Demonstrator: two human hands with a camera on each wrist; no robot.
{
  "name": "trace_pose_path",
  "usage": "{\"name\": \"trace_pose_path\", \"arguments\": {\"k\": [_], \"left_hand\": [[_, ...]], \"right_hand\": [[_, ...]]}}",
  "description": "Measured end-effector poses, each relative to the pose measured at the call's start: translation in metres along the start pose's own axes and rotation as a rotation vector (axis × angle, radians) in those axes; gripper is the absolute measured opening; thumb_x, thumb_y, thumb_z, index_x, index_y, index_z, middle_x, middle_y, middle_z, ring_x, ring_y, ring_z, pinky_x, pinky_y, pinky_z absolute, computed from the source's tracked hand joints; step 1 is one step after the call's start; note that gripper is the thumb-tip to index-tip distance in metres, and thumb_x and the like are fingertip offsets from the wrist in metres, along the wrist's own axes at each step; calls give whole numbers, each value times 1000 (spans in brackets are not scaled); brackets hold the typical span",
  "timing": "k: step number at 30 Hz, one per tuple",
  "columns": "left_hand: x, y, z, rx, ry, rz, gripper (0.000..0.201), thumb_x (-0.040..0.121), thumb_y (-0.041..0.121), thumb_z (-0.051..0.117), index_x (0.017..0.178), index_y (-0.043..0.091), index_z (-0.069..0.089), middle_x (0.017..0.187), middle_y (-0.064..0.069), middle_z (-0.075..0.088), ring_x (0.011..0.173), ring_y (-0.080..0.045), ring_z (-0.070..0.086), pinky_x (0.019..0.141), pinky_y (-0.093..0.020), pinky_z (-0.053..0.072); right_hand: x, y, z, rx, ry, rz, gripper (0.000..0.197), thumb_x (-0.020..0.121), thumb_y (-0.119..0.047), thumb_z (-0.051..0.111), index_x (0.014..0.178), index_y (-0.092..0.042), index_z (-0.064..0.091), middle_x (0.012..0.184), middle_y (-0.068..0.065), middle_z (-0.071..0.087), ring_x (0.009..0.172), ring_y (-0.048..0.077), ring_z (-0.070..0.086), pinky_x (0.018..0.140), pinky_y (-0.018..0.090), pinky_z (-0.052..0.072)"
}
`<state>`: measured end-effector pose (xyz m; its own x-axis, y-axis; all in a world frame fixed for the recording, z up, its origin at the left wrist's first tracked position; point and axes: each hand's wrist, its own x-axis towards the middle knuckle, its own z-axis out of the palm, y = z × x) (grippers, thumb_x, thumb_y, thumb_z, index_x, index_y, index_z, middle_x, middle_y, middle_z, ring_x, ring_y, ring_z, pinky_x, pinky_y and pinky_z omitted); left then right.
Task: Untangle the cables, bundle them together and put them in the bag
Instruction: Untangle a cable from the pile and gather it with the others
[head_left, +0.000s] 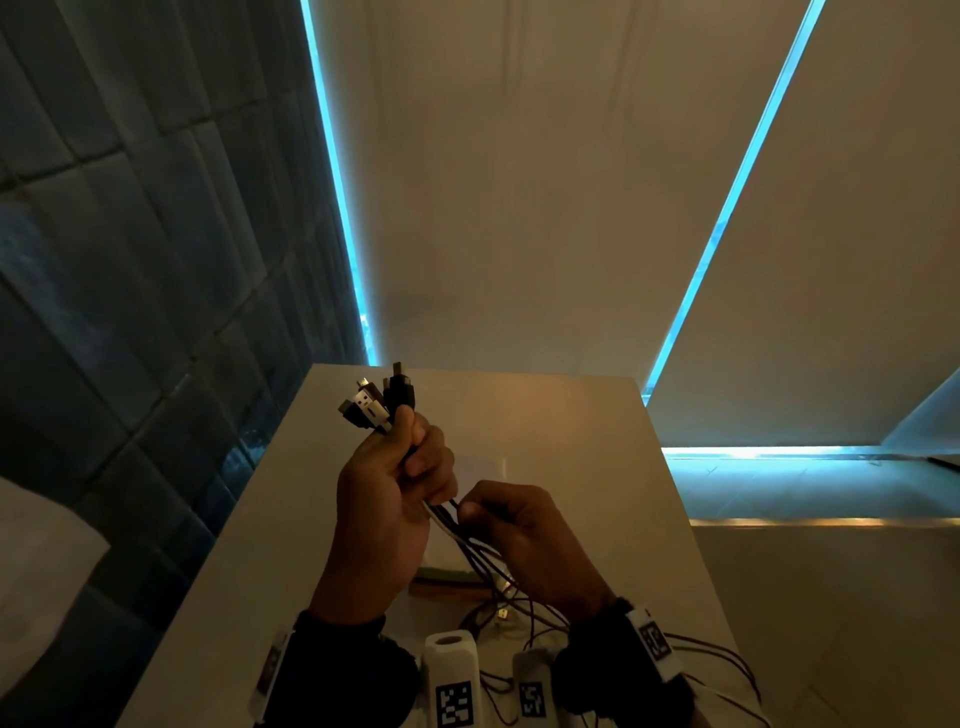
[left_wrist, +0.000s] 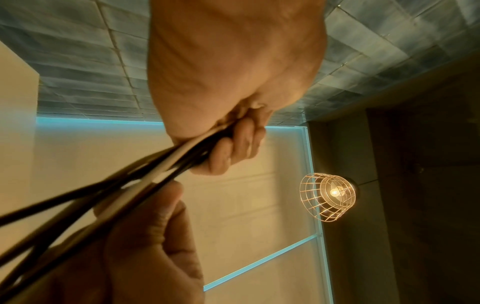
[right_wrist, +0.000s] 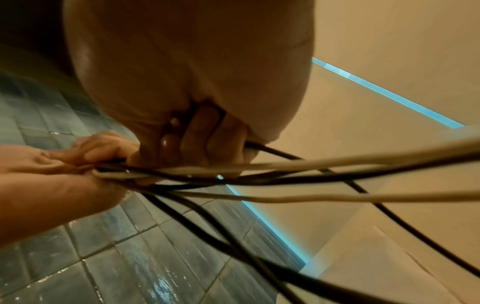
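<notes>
My left hand (head_left: 400, 467) is raised above the white table (head_left: 597, 467) and grips a bunch of black and white cables, whose plug ends (head_left: 376, 402) stick up out of the fist. The cables (head_left: 467, 540) run down from that fist to my right hand (head_left: 498, 512), which pinches them just below. In the left wrist view the cables (left_wrist: 155, 170) leave the curled fingers (left_wrist: 233, 148) as one tight bunch. In the right wrist view the strands (right_wrist: 233, 179) fan out loosely below my right hand (right_wrist: 197, 144). The loose ends (head_left: 717, 654) trail over the table. A flat whitish bag (head_left: 483, 467) lies behind the hands.
A flat tan and green item (head_left: 447, 577) lies on the table under the hands. A blue tiled wall (head_left: 130, 260) stands to the left and drawn blinds (head_left: 519, 182) ahead. A caged lamp (left_wrist: 330, 197) glows in the left wrist view. The table drops off at its right edge (head_left: 691, 519).
</notes>
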<state>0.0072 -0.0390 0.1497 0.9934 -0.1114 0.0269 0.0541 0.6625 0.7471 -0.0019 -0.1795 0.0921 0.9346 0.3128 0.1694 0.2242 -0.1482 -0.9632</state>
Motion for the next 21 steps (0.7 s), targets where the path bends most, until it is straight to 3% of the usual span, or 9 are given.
{"name": "trace_pose_path", "arguments": {"k": [3, 10, 16, 21], "left_hand": [[1, -4, -4, 17, -12, 6, 29, 94, 27, 37, 70, 12, 39, 50, 6, 28, 40, -7, 21, 42, -21, 22], [-1, -5, -4, 61, 18, -18, 27, 91, 26, 39, 69, 11, 39, 48, 7, 26, 38, -6, 19, 45, -25, 11], [-3, -2, -5, 58, 61, -43, 25, 88, 27, 42, 69, 11, 39, 47, 7, 27, 37, -6, 20, 42, -22, 15], [-4, -1, -5, 52, 62, -47, 26, 91, 26, 40, 69, 11, 40, 47, 7, 27, 37, -5, 20, 42, -22, 14]], "right_hand": [[-1, 7, -1, -4, 18, 11, 33, 93, -2, 54, 68, -22, 56, 65, -10, 53, 62, -3, 48, 66, 12, 42], [-2, 31, -4, -154, 65, 20, 34, 94, -9, 54, 66, -27, 55, 60, -18, 55, 58, -2, 48, 63, 10, 38], [-5, 55, -6, -194, 79, 82, 26, 93, -14, 56, 67, -14, 59, 58, -10, 49, 55, 1, 41, 58, 15, 36], [-8, 72, -9, -230, 91, 104, 31, 92, -15, 56, 63, -25, 55, 59, -8, 50, 55, 2, 43, 59, 20, 38]]}}
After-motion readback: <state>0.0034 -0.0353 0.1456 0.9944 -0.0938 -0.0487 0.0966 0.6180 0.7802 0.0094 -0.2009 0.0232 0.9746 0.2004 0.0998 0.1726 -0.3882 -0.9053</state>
